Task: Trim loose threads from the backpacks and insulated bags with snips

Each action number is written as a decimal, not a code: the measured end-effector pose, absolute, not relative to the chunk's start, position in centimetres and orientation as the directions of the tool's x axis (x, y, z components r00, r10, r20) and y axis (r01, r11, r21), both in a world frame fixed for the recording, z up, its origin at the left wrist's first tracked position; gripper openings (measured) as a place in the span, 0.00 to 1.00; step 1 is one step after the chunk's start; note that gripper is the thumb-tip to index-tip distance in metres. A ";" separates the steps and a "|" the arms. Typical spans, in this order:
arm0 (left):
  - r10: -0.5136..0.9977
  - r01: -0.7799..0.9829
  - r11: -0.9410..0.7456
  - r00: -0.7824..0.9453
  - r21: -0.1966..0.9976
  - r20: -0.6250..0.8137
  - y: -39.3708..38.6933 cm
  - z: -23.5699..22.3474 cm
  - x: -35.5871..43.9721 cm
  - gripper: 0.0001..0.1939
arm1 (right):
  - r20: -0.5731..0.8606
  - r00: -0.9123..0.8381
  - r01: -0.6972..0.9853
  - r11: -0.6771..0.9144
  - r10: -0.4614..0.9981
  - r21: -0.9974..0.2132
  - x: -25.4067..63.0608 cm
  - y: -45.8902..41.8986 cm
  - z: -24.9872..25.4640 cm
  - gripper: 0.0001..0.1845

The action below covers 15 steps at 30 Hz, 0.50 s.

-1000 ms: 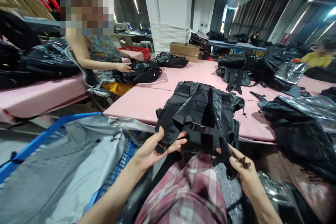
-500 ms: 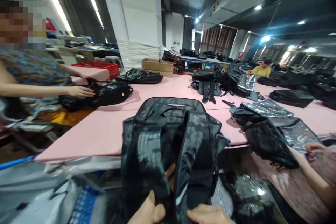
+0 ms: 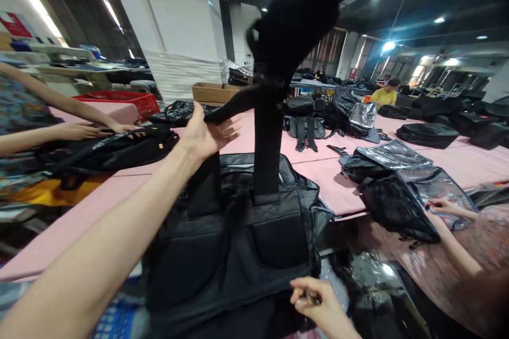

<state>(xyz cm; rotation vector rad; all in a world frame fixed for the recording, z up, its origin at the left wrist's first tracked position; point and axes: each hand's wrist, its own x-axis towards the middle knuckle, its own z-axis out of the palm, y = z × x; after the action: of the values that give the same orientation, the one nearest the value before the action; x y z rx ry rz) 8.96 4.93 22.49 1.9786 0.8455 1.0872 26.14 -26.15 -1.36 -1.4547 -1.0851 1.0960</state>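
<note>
A black backpack (image 3: 238, 243) stands in front of me, its padded back panel facing me, partly against the table edge. One shoulder strap (image 3: 268, 137) is swung upward and blurs at its top end. My left hand (image 3: 209, 132) is raised beside that strap, fingers stretched apart, touching or very near a dark strip of webbing. By the lower right side of the backpack is my right hand (image 3: 318, 302), with fingers curled around a small dark, metallic-looking item (image 3: 313, 299) that I cannot make out fully.
The pink table (image 3: 318, 169) carries several dark bags. On the left, a co-worker's hands (image 3: 85, 131) handle a black bag (image 3: 131, 153). On the right, another person's hands (image 3: 443, 209) work at a bag with clear plastic (image 3: 433, 185). A red crate (image 3: 123, 100) and cardboard box (image 3: 212, 94) stand behind.
My left hand has risen from the low front to the strap's height, and the straps have flipped upward, baring the back panel. My right hand has moved slightly away from the strap.
</note>
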 end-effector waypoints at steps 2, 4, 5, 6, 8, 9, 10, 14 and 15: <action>0.837 0.147 -0.385 0.473 0.911 0.277 6.4 21.7 9.3 0.46 | -0.104 0.129 0.117 -0.119 0.986 -0.986 26.6 -26.1 -1.5 0.16; 0.854 0.119 -0.255 0.494 0.960 0.166 6.4 19.6 9.5 0.40 | -0.069 0.139 0.176 -0.094 0.988 -0.980 27.2 -25.9 -1.2 0.14; 0.863 0.124 -0.227 0.484 0.966 0.140 6.0 18.3 9.4 0.37 | -0.045 0.175 0.226 -0.084 0.984 -0.971 27.5 -25.7 -0.9 0.13; 0.877 0.140 -0.219 0.462 0.966 0.132 5.5 17.1 9.4 0.33 | -0.009 0.226 0.288 -0.075 0.974 -0.955 27.8 -25.4 -0.4 0.12; 0.895 0.214 -0.250 0.423 0.944 0.141 4.0 14.7 9.4 0.26 | 0.113 0.315 0.450 -0.043 0.942 -0.892 28.4 -24.5 0.9 0.14; 0.895 0.268 -0.304 0.410 0.914 0.177 3.2 13.7 9.4 0.22 | 0.198 0.338 0.537 -0.016 0.920 -0.843 28.7 -23.8 1.6 0.18; 0.879 0.322 -0.386 0.413 0.865 0.238 2.3 12.8 9.5 0.18 | 0.289 0.345 0.619 0.015 0.893 -0.786 29.0 -23.0 2.4 0.23; 0.620 0.375 -0.781 0.562 0.499 0.547 -1.2 10.3 10.2 0.09 | 0.540 0.333 0.802 0.070 0.773 -0.594 29.6 -19.3 4.7 0.20; 0.542 0.367 -0.840 0.591 0.398 0.598 -2.0 9.9 10.4 0.08 | 0.574 0.325 0.821 0.076 0.752 -0.565 29.7 -18.4 5.0 0.14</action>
<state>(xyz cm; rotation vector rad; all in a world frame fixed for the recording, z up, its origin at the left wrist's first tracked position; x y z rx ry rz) 10.40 -2.00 9.90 2.5877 0.7526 1.0897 29.68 -18.40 4.99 -1.6785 -1.4331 -0.0959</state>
